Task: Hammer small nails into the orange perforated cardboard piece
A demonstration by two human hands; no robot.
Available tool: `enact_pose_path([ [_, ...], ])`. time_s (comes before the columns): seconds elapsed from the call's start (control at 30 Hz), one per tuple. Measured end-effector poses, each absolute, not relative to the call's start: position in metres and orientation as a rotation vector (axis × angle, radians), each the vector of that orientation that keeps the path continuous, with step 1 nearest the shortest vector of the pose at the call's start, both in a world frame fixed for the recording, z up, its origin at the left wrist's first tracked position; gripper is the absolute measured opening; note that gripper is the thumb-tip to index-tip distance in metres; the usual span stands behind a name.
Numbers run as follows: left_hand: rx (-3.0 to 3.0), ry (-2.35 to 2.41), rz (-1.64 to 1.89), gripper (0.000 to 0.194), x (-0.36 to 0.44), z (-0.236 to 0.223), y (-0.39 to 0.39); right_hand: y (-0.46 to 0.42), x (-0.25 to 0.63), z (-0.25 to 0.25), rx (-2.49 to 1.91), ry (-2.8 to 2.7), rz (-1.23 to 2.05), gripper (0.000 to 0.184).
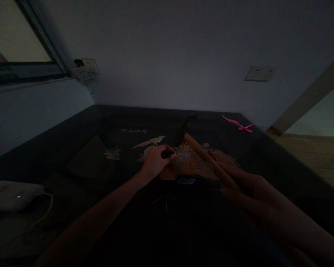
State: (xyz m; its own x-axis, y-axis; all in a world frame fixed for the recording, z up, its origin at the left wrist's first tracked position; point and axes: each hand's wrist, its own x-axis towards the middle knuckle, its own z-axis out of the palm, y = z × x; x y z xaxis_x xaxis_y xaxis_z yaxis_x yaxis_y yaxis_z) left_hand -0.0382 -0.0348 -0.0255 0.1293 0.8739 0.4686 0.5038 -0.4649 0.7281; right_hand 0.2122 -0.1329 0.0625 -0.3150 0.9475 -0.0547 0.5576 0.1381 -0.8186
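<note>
My right hand (247, 189) is wrapped round the wooden handle of a hammer (203, 154). Its dark head hangs just up and right of my left hand (158, 159). The left thumb and index finger are pinched together over the left side of a light brown and orange piece (195, 165) covered in small dark dots. Whatever sits between those fingertips is too small and dark to make out. A dark strip with a blue and white label (186, 181) runs along the near edge of the dotted piece. Two thin nail-like pins (166, 202) lie nearer to me.
The dark tabletop (122, 118) carries a printed bird and flowers. A pink ribbon (241, 128) lies at the back right. On the left is a white box (15, 194) with a cable. Wall sockets (259, 73) are behind. The light is dim.
</note>
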Motion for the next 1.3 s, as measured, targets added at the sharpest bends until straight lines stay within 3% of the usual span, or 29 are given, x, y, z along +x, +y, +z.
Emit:
enact_pose_path([
  [0.4,2.009,1.365,1.236,0.006,-0.039,-0.0271,-0.0344,-0.1361,0.2116,0.0617,-1.493,-1.902,1.019,0.058],
  [0.6,2.052,1.345,1.192,0.006,-0.0393,-0.0248,-0.034,-0.1333,0.2097,0.06,-1.458,-1.949,1.05,0.052],
  [0.77,2.02,1.352,1.185,0.007,-0.0396,-0.0227,-0.0342,-0.1323,0.2116,0.062,-1.46,-1.916,1.06,0.059],
  [1.0,2.043,1.348,1.179,0.007,-0.044,-0.0227,-0.0327,-0.131,0.2105,0.0555,-1.393,-1.954,1.069,0.048],
  [1.3,2.067,1.311,1.212,0.012,-0.0429,-0.0199,-0.0369,-0.132,0.2077,0.059,-1.41,-1.928,1.052,0.05],
])
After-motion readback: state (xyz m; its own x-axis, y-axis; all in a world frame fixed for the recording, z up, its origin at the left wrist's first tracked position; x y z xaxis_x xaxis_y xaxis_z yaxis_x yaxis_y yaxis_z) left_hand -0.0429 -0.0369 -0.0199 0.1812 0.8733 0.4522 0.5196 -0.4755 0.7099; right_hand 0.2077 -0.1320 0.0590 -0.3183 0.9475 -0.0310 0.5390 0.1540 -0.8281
